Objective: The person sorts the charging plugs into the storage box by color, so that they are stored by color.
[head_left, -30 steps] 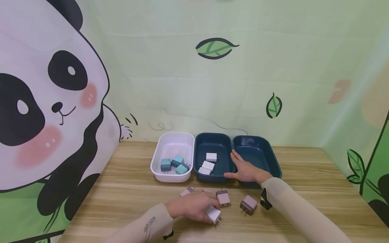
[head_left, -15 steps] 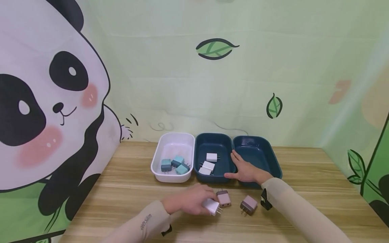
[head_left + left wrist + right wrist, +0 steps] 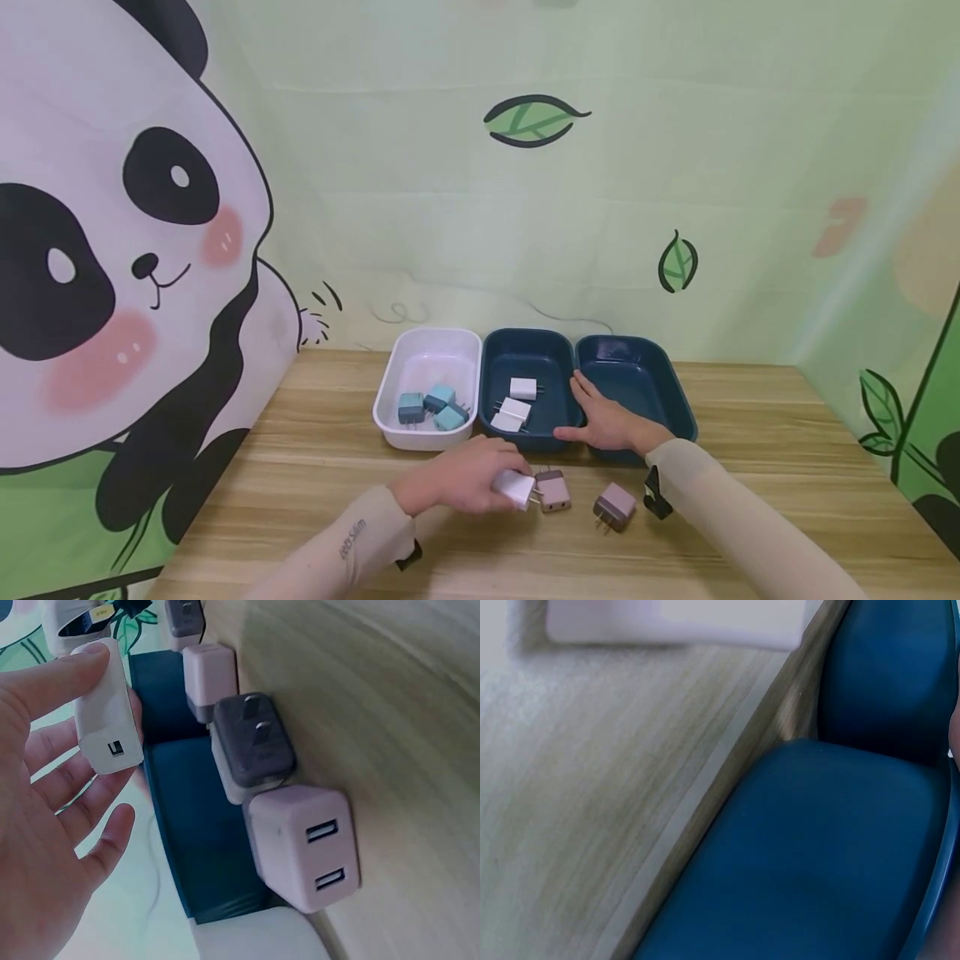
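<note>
My left hand (image 3: 468, 477) pinches a white USB charger (image 3: 514, 489) between thumb and fingers, its metal prongs pointing right in the head view. From the left wrist, the USB port on its end (image 3: 112, 747) shows. The held charger overlaps the near side of a pink-and-grey charger (image 3: 553, 490); a second one (image 3: 615, 506) lies further right. The left wrist view has more in a row, the closest a pink charger (image 3: 307, 844) with two ports; some are behind my left hand in the head view. My right hand (image 3: 611, 423) rests across the adjoining rims of two dark blue trays, fingers extended.
Along the back stand a white tray (image 3: 386, 392) with several teal chargers (image 3: 439, 396), a middle blue tray (image 3: 551, 350) with white chargers (image 3: 522, 388), and a right blue tray (image 3: 630, 354). A printed panda backdrop rises behind the wooden table (image 3: 315, 467).
My left hand has moved away from me toward the trays and slightly left, carrying the white charger. The pink-and-grey chargers by it are now covered by the hand. My right hand has stayed put.
</note>
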`<act>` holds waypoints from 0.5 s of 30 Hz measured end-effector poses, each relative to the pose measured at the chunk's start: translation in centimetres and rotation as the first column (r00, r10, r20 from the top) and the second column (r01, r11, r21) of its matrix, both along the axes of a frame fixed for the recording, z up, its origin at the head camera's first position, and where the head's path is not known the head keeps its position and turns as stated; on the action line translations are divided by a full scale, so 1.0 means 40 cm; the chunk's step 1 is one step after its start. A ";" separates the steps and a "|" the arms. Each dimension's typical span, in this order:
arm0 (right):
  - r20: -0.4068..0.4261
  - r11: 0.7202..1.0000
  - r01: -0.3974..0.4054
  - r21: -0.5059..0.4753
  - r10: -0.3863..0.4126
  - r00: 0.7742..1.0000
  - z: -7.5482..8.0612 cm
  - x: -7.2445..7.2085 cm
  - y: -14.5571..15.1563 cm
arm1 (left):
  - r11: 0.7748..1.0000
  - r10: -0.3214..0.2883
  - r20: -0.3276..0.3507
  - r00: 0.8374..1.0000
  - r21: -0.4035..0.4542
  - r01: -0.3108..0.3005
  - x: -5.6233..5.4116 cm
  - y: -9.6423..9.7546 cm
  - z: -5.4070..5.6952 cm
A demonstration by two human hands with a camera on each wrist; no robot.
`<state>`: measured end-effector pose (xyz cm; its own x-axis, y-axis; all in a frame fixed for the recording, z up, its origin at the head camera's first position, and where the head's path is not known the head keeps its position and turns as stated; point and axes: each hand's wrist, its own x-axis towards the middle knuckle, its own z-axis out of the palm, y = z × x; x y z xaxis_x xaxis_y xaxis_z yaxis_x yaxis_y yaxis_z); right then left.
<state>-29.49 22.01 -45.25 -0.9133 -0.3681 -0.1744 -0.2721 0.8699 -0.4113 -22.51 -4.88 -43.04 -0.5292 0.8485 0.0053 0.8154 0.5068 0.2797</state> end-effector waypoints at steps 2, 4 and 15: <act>0.001 1.000 0.000 0.003 0.000 1.000 -0.001 -0.001 0.001 | 1.000 0.001 -0.001 1.000 0.007 -0.001 -0.005 -0.004 0.005; 0.000 1.000 -0.005 0.004 0.005 1.000 -0.003 -0.002 0.002 | 1.000 -0.003 -0.007 1.000 0.019 0.003 -0.010 -0.009 0.012; -0.010 1.000 -0.020 0.006 0.020 1.000 -0.006 -0.004 0.005 | 0.990 0.127 -0.101 0.987 0.068 -0.121 -0.034 -0.018 0.043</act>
<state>-29.64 22.22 -45.49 -0.9076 -0.3850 -0.1674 -0.2933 0.8668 -0.4033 -23.88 -5.60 -41.32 -0.6243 0.7726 0.1158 0.7735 0.5906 0.2299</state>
